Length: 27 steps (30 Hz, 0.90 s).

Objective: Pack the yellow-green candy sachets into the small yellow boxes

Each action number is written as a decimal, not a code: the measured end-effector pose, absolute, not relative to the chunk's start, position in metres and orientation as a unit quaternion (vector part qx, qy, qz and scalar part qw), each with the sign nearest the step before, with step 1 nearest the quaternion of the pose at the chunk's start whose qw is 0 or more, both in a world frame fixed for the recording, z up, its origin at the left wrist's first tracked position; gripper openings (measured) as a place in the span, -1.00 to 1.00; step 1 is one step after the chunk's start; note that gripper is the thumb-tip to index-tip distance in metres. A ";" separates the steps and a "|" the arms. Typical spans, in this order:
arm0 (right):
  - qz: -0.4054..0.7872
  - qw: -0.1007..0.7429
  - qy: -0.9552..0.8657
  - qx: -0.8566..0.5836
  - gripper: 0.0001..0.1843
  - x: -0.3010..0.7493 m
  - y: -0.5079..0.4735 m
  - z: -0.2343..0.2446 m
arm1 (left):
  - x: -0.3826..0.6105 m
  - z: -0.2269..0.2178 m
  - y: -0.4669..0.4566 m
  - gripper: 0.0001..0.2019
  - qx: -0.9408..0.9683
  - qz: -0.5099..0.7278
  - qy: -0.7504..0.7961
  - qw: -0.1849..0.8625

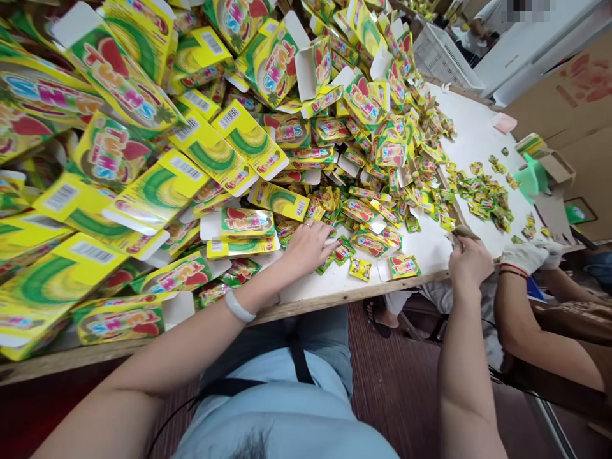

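Note:
My left hand (310, 248) lies over small wrapped sweets (342, 250) at the front of the table, its fingers stretched out and apart. Beside its wrist is an open-flapped small box (247, 222) printed with fruit. Near the table's front edge my right hand (470, 260) is closed, with a dark brownish thing showing at its fingertips; I cannot make out what it is. A single yellow sachet (360, 268) and another small box (404, 266) lie on the white table between my hands.
A large heap of yellow and green boxes (162, 185) fills the left and back. A wooden strip (452, 197) divides the table (471, 121); more sweets (492, 207) lie beyond it. On the right are a co-worker's gloved hands (526, 256), a green scoop (531, 177) and a white crate (442, 56).

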State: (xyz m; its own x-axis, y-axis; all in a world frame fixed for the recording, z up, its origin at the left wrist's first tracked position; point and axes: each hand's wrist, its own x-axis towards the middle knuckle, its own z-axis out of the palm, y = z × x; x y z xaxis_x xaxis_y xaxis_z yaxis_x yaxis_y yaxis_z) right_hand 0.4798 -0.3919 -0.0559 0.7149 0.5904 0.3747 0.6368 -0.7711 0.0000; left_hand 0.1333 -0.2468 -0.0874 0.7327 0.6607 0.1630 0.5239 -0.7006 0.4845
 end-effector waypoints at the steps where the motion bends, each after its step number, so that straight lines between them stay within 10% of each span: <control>1: -0.182 0.062 -0.310 -0.931 -0.66 0.487 -0.393 -0.062 | 0.139 -0.089 -0.251 -0.61 0.912 0.145 0.336 0.183; 8: -0.199 0.108 -0.436 -0.871 -0.67 0.450 -0.401 -0.062 | 0.151 -0.093 -0.257 -0.72 0.913 0.093 0.334 0.213; 13: 0.048 0.071 -0.762 -0.642 -0.75 0.359 -0.392 -0.072 | 0.141 -0.095 -0.251 -0.76 0.838 0.183 0.346 0.380; 27: 0.233 0.138 -0.755 -0.597 -0.79 0.320 -0.362 -0.012 | 0.132 -0.079 -0.256 -0.65 0.727 0.145 0.232 0.630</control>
State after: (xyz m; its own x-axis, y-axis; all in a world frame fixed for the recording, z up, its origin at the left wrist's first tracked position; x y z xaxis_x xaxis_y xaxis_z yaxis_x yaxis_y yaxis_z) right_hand 0.3198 -0.3625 -0.0123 -0.2496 0.9659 -0.0684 0.8372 0.1797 -0.5166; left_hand 0.1324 -0.2563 -0.0789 0.8501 0.5204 -0.0810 0.1537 -0.0980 0.9832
